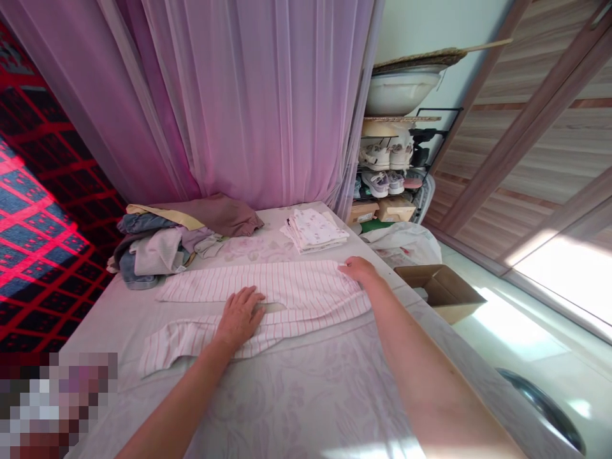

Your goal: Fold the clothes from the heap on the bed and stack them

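Note:
Pink-and-white striped trousers (306, 287) lie spread on the bed (306, 395), legs to the left and waist to the right. My left hand (241, 315) rests flat on them near the crotch, its fingers stretched out. At the far corner of the waistband, my right hand (358, 271) pinches the fabric between thumb and fingers. Just beyond the trousers sits a folded stack of pale patterned clothes (315, 229). Farther left is a loose heap of clothes (162, 248), with jeans, a grey knit piece and brown trousers (215, 213) among them.
A purple curtain (258, 102) hangs behind the bed. Right of the bed stand a shoe rack (389, 172) with a white basin (401, 92) on top, a white plastic bag (406, 242) and an open cardboard box (440, 290). A wooden wardrobe (516, 159) lines the right side.

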The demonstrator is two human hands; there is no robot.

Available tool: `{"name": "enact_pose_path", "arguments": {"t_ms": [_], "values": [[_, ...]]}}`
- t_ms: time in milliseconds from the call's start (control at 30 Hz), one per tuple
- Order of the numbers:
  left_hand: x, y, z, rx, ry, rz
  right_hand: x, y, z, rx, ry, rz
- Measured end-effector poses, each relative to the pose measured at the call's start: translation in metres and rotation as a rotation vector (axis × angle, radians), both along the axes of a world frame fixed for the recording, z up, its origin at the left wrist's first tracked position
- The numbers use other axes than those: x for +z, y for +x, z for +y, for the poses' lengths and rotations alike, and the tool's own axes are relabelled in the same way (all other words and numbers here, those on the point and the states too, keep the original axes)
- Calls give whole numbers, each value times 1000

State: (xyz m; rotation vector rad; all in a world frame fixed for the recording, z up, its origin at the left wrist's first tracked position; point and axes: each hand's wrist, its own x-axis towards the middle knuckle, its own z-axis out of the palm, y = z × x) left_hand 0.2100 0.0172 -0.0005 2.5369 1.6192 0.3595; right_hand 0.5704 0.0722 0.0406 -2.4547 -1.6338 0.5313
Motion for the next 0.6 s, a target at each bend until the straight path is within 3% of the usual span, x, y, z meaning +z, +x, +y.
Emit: {"name": "enact_pose_path", "arguments": {"t_ms": [300,433,500,600], "values": [[1,5,-3,23,-38,100,-5,-8,0,-71,143,-87],[-1,5,-3,25,-24,82,3,-23,0,-26,151,-122],[-2,5,-3,21,-14,71,8,-38,-2,32,207,-149],[-4,5,-3,22,-17,63,4,-67,-11,287,341,-157]]}}
